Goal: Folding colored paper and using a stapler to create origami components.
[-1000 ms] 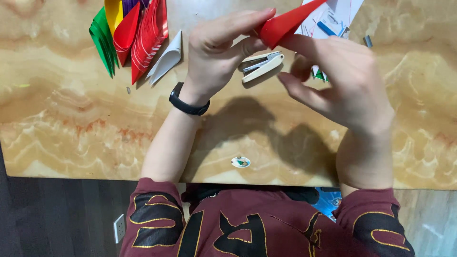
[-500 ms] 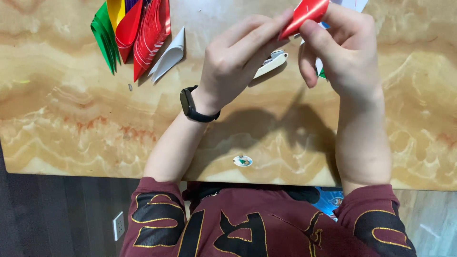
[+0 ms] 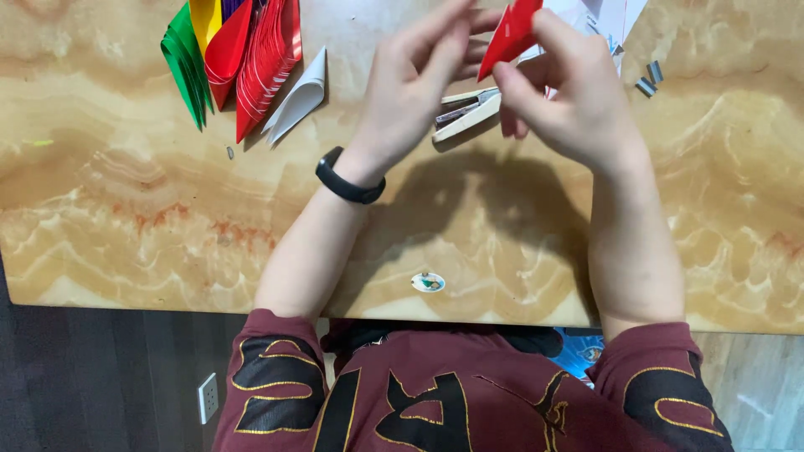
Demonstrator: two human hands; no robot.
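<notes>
— What is in the hands?

— A red paper [image 3: 509, 35], folded to a long point. The right hand [image 3: 578, 105] pinches it between thumb and fingers. It is up in the air, over the far edge of the desk [image 3: 126, 226].

— And the left hand [image 3: 410, 92]?

— Its fingers are stretched out and close together, right beside the red paper. I cannot tell if the tips touch the paper; they look a bit blurry.

— What is under the hands?

— A pale stapler [image 3: 466, 113] lies on the desk, just below the red paper. Some little staple strips [image 3: 648, 79] lie near the far right corner, beside white sheets [image 3: 603, 17].

— What else is there?

— A stack of folded papers [image 3: 243, 59] sits at the far left, green, yellow and red, fanned out. One white folded piece [image 3: 295, 102] lies just beside the stack. A tiny sticker [image 3: 428, 283] is near the front edge. A black band [image 3: 348, 182] is on the left wrist.

— How should the fold be done well?

— I think the pinch should stay firm near the fold, so the layers do not slip. The other fingers should press along the crease from the wide end to the tip. Line up the edges first, then press hard. Keep the paper over the desk, close to the stapler, so nothing drops.
</notes>
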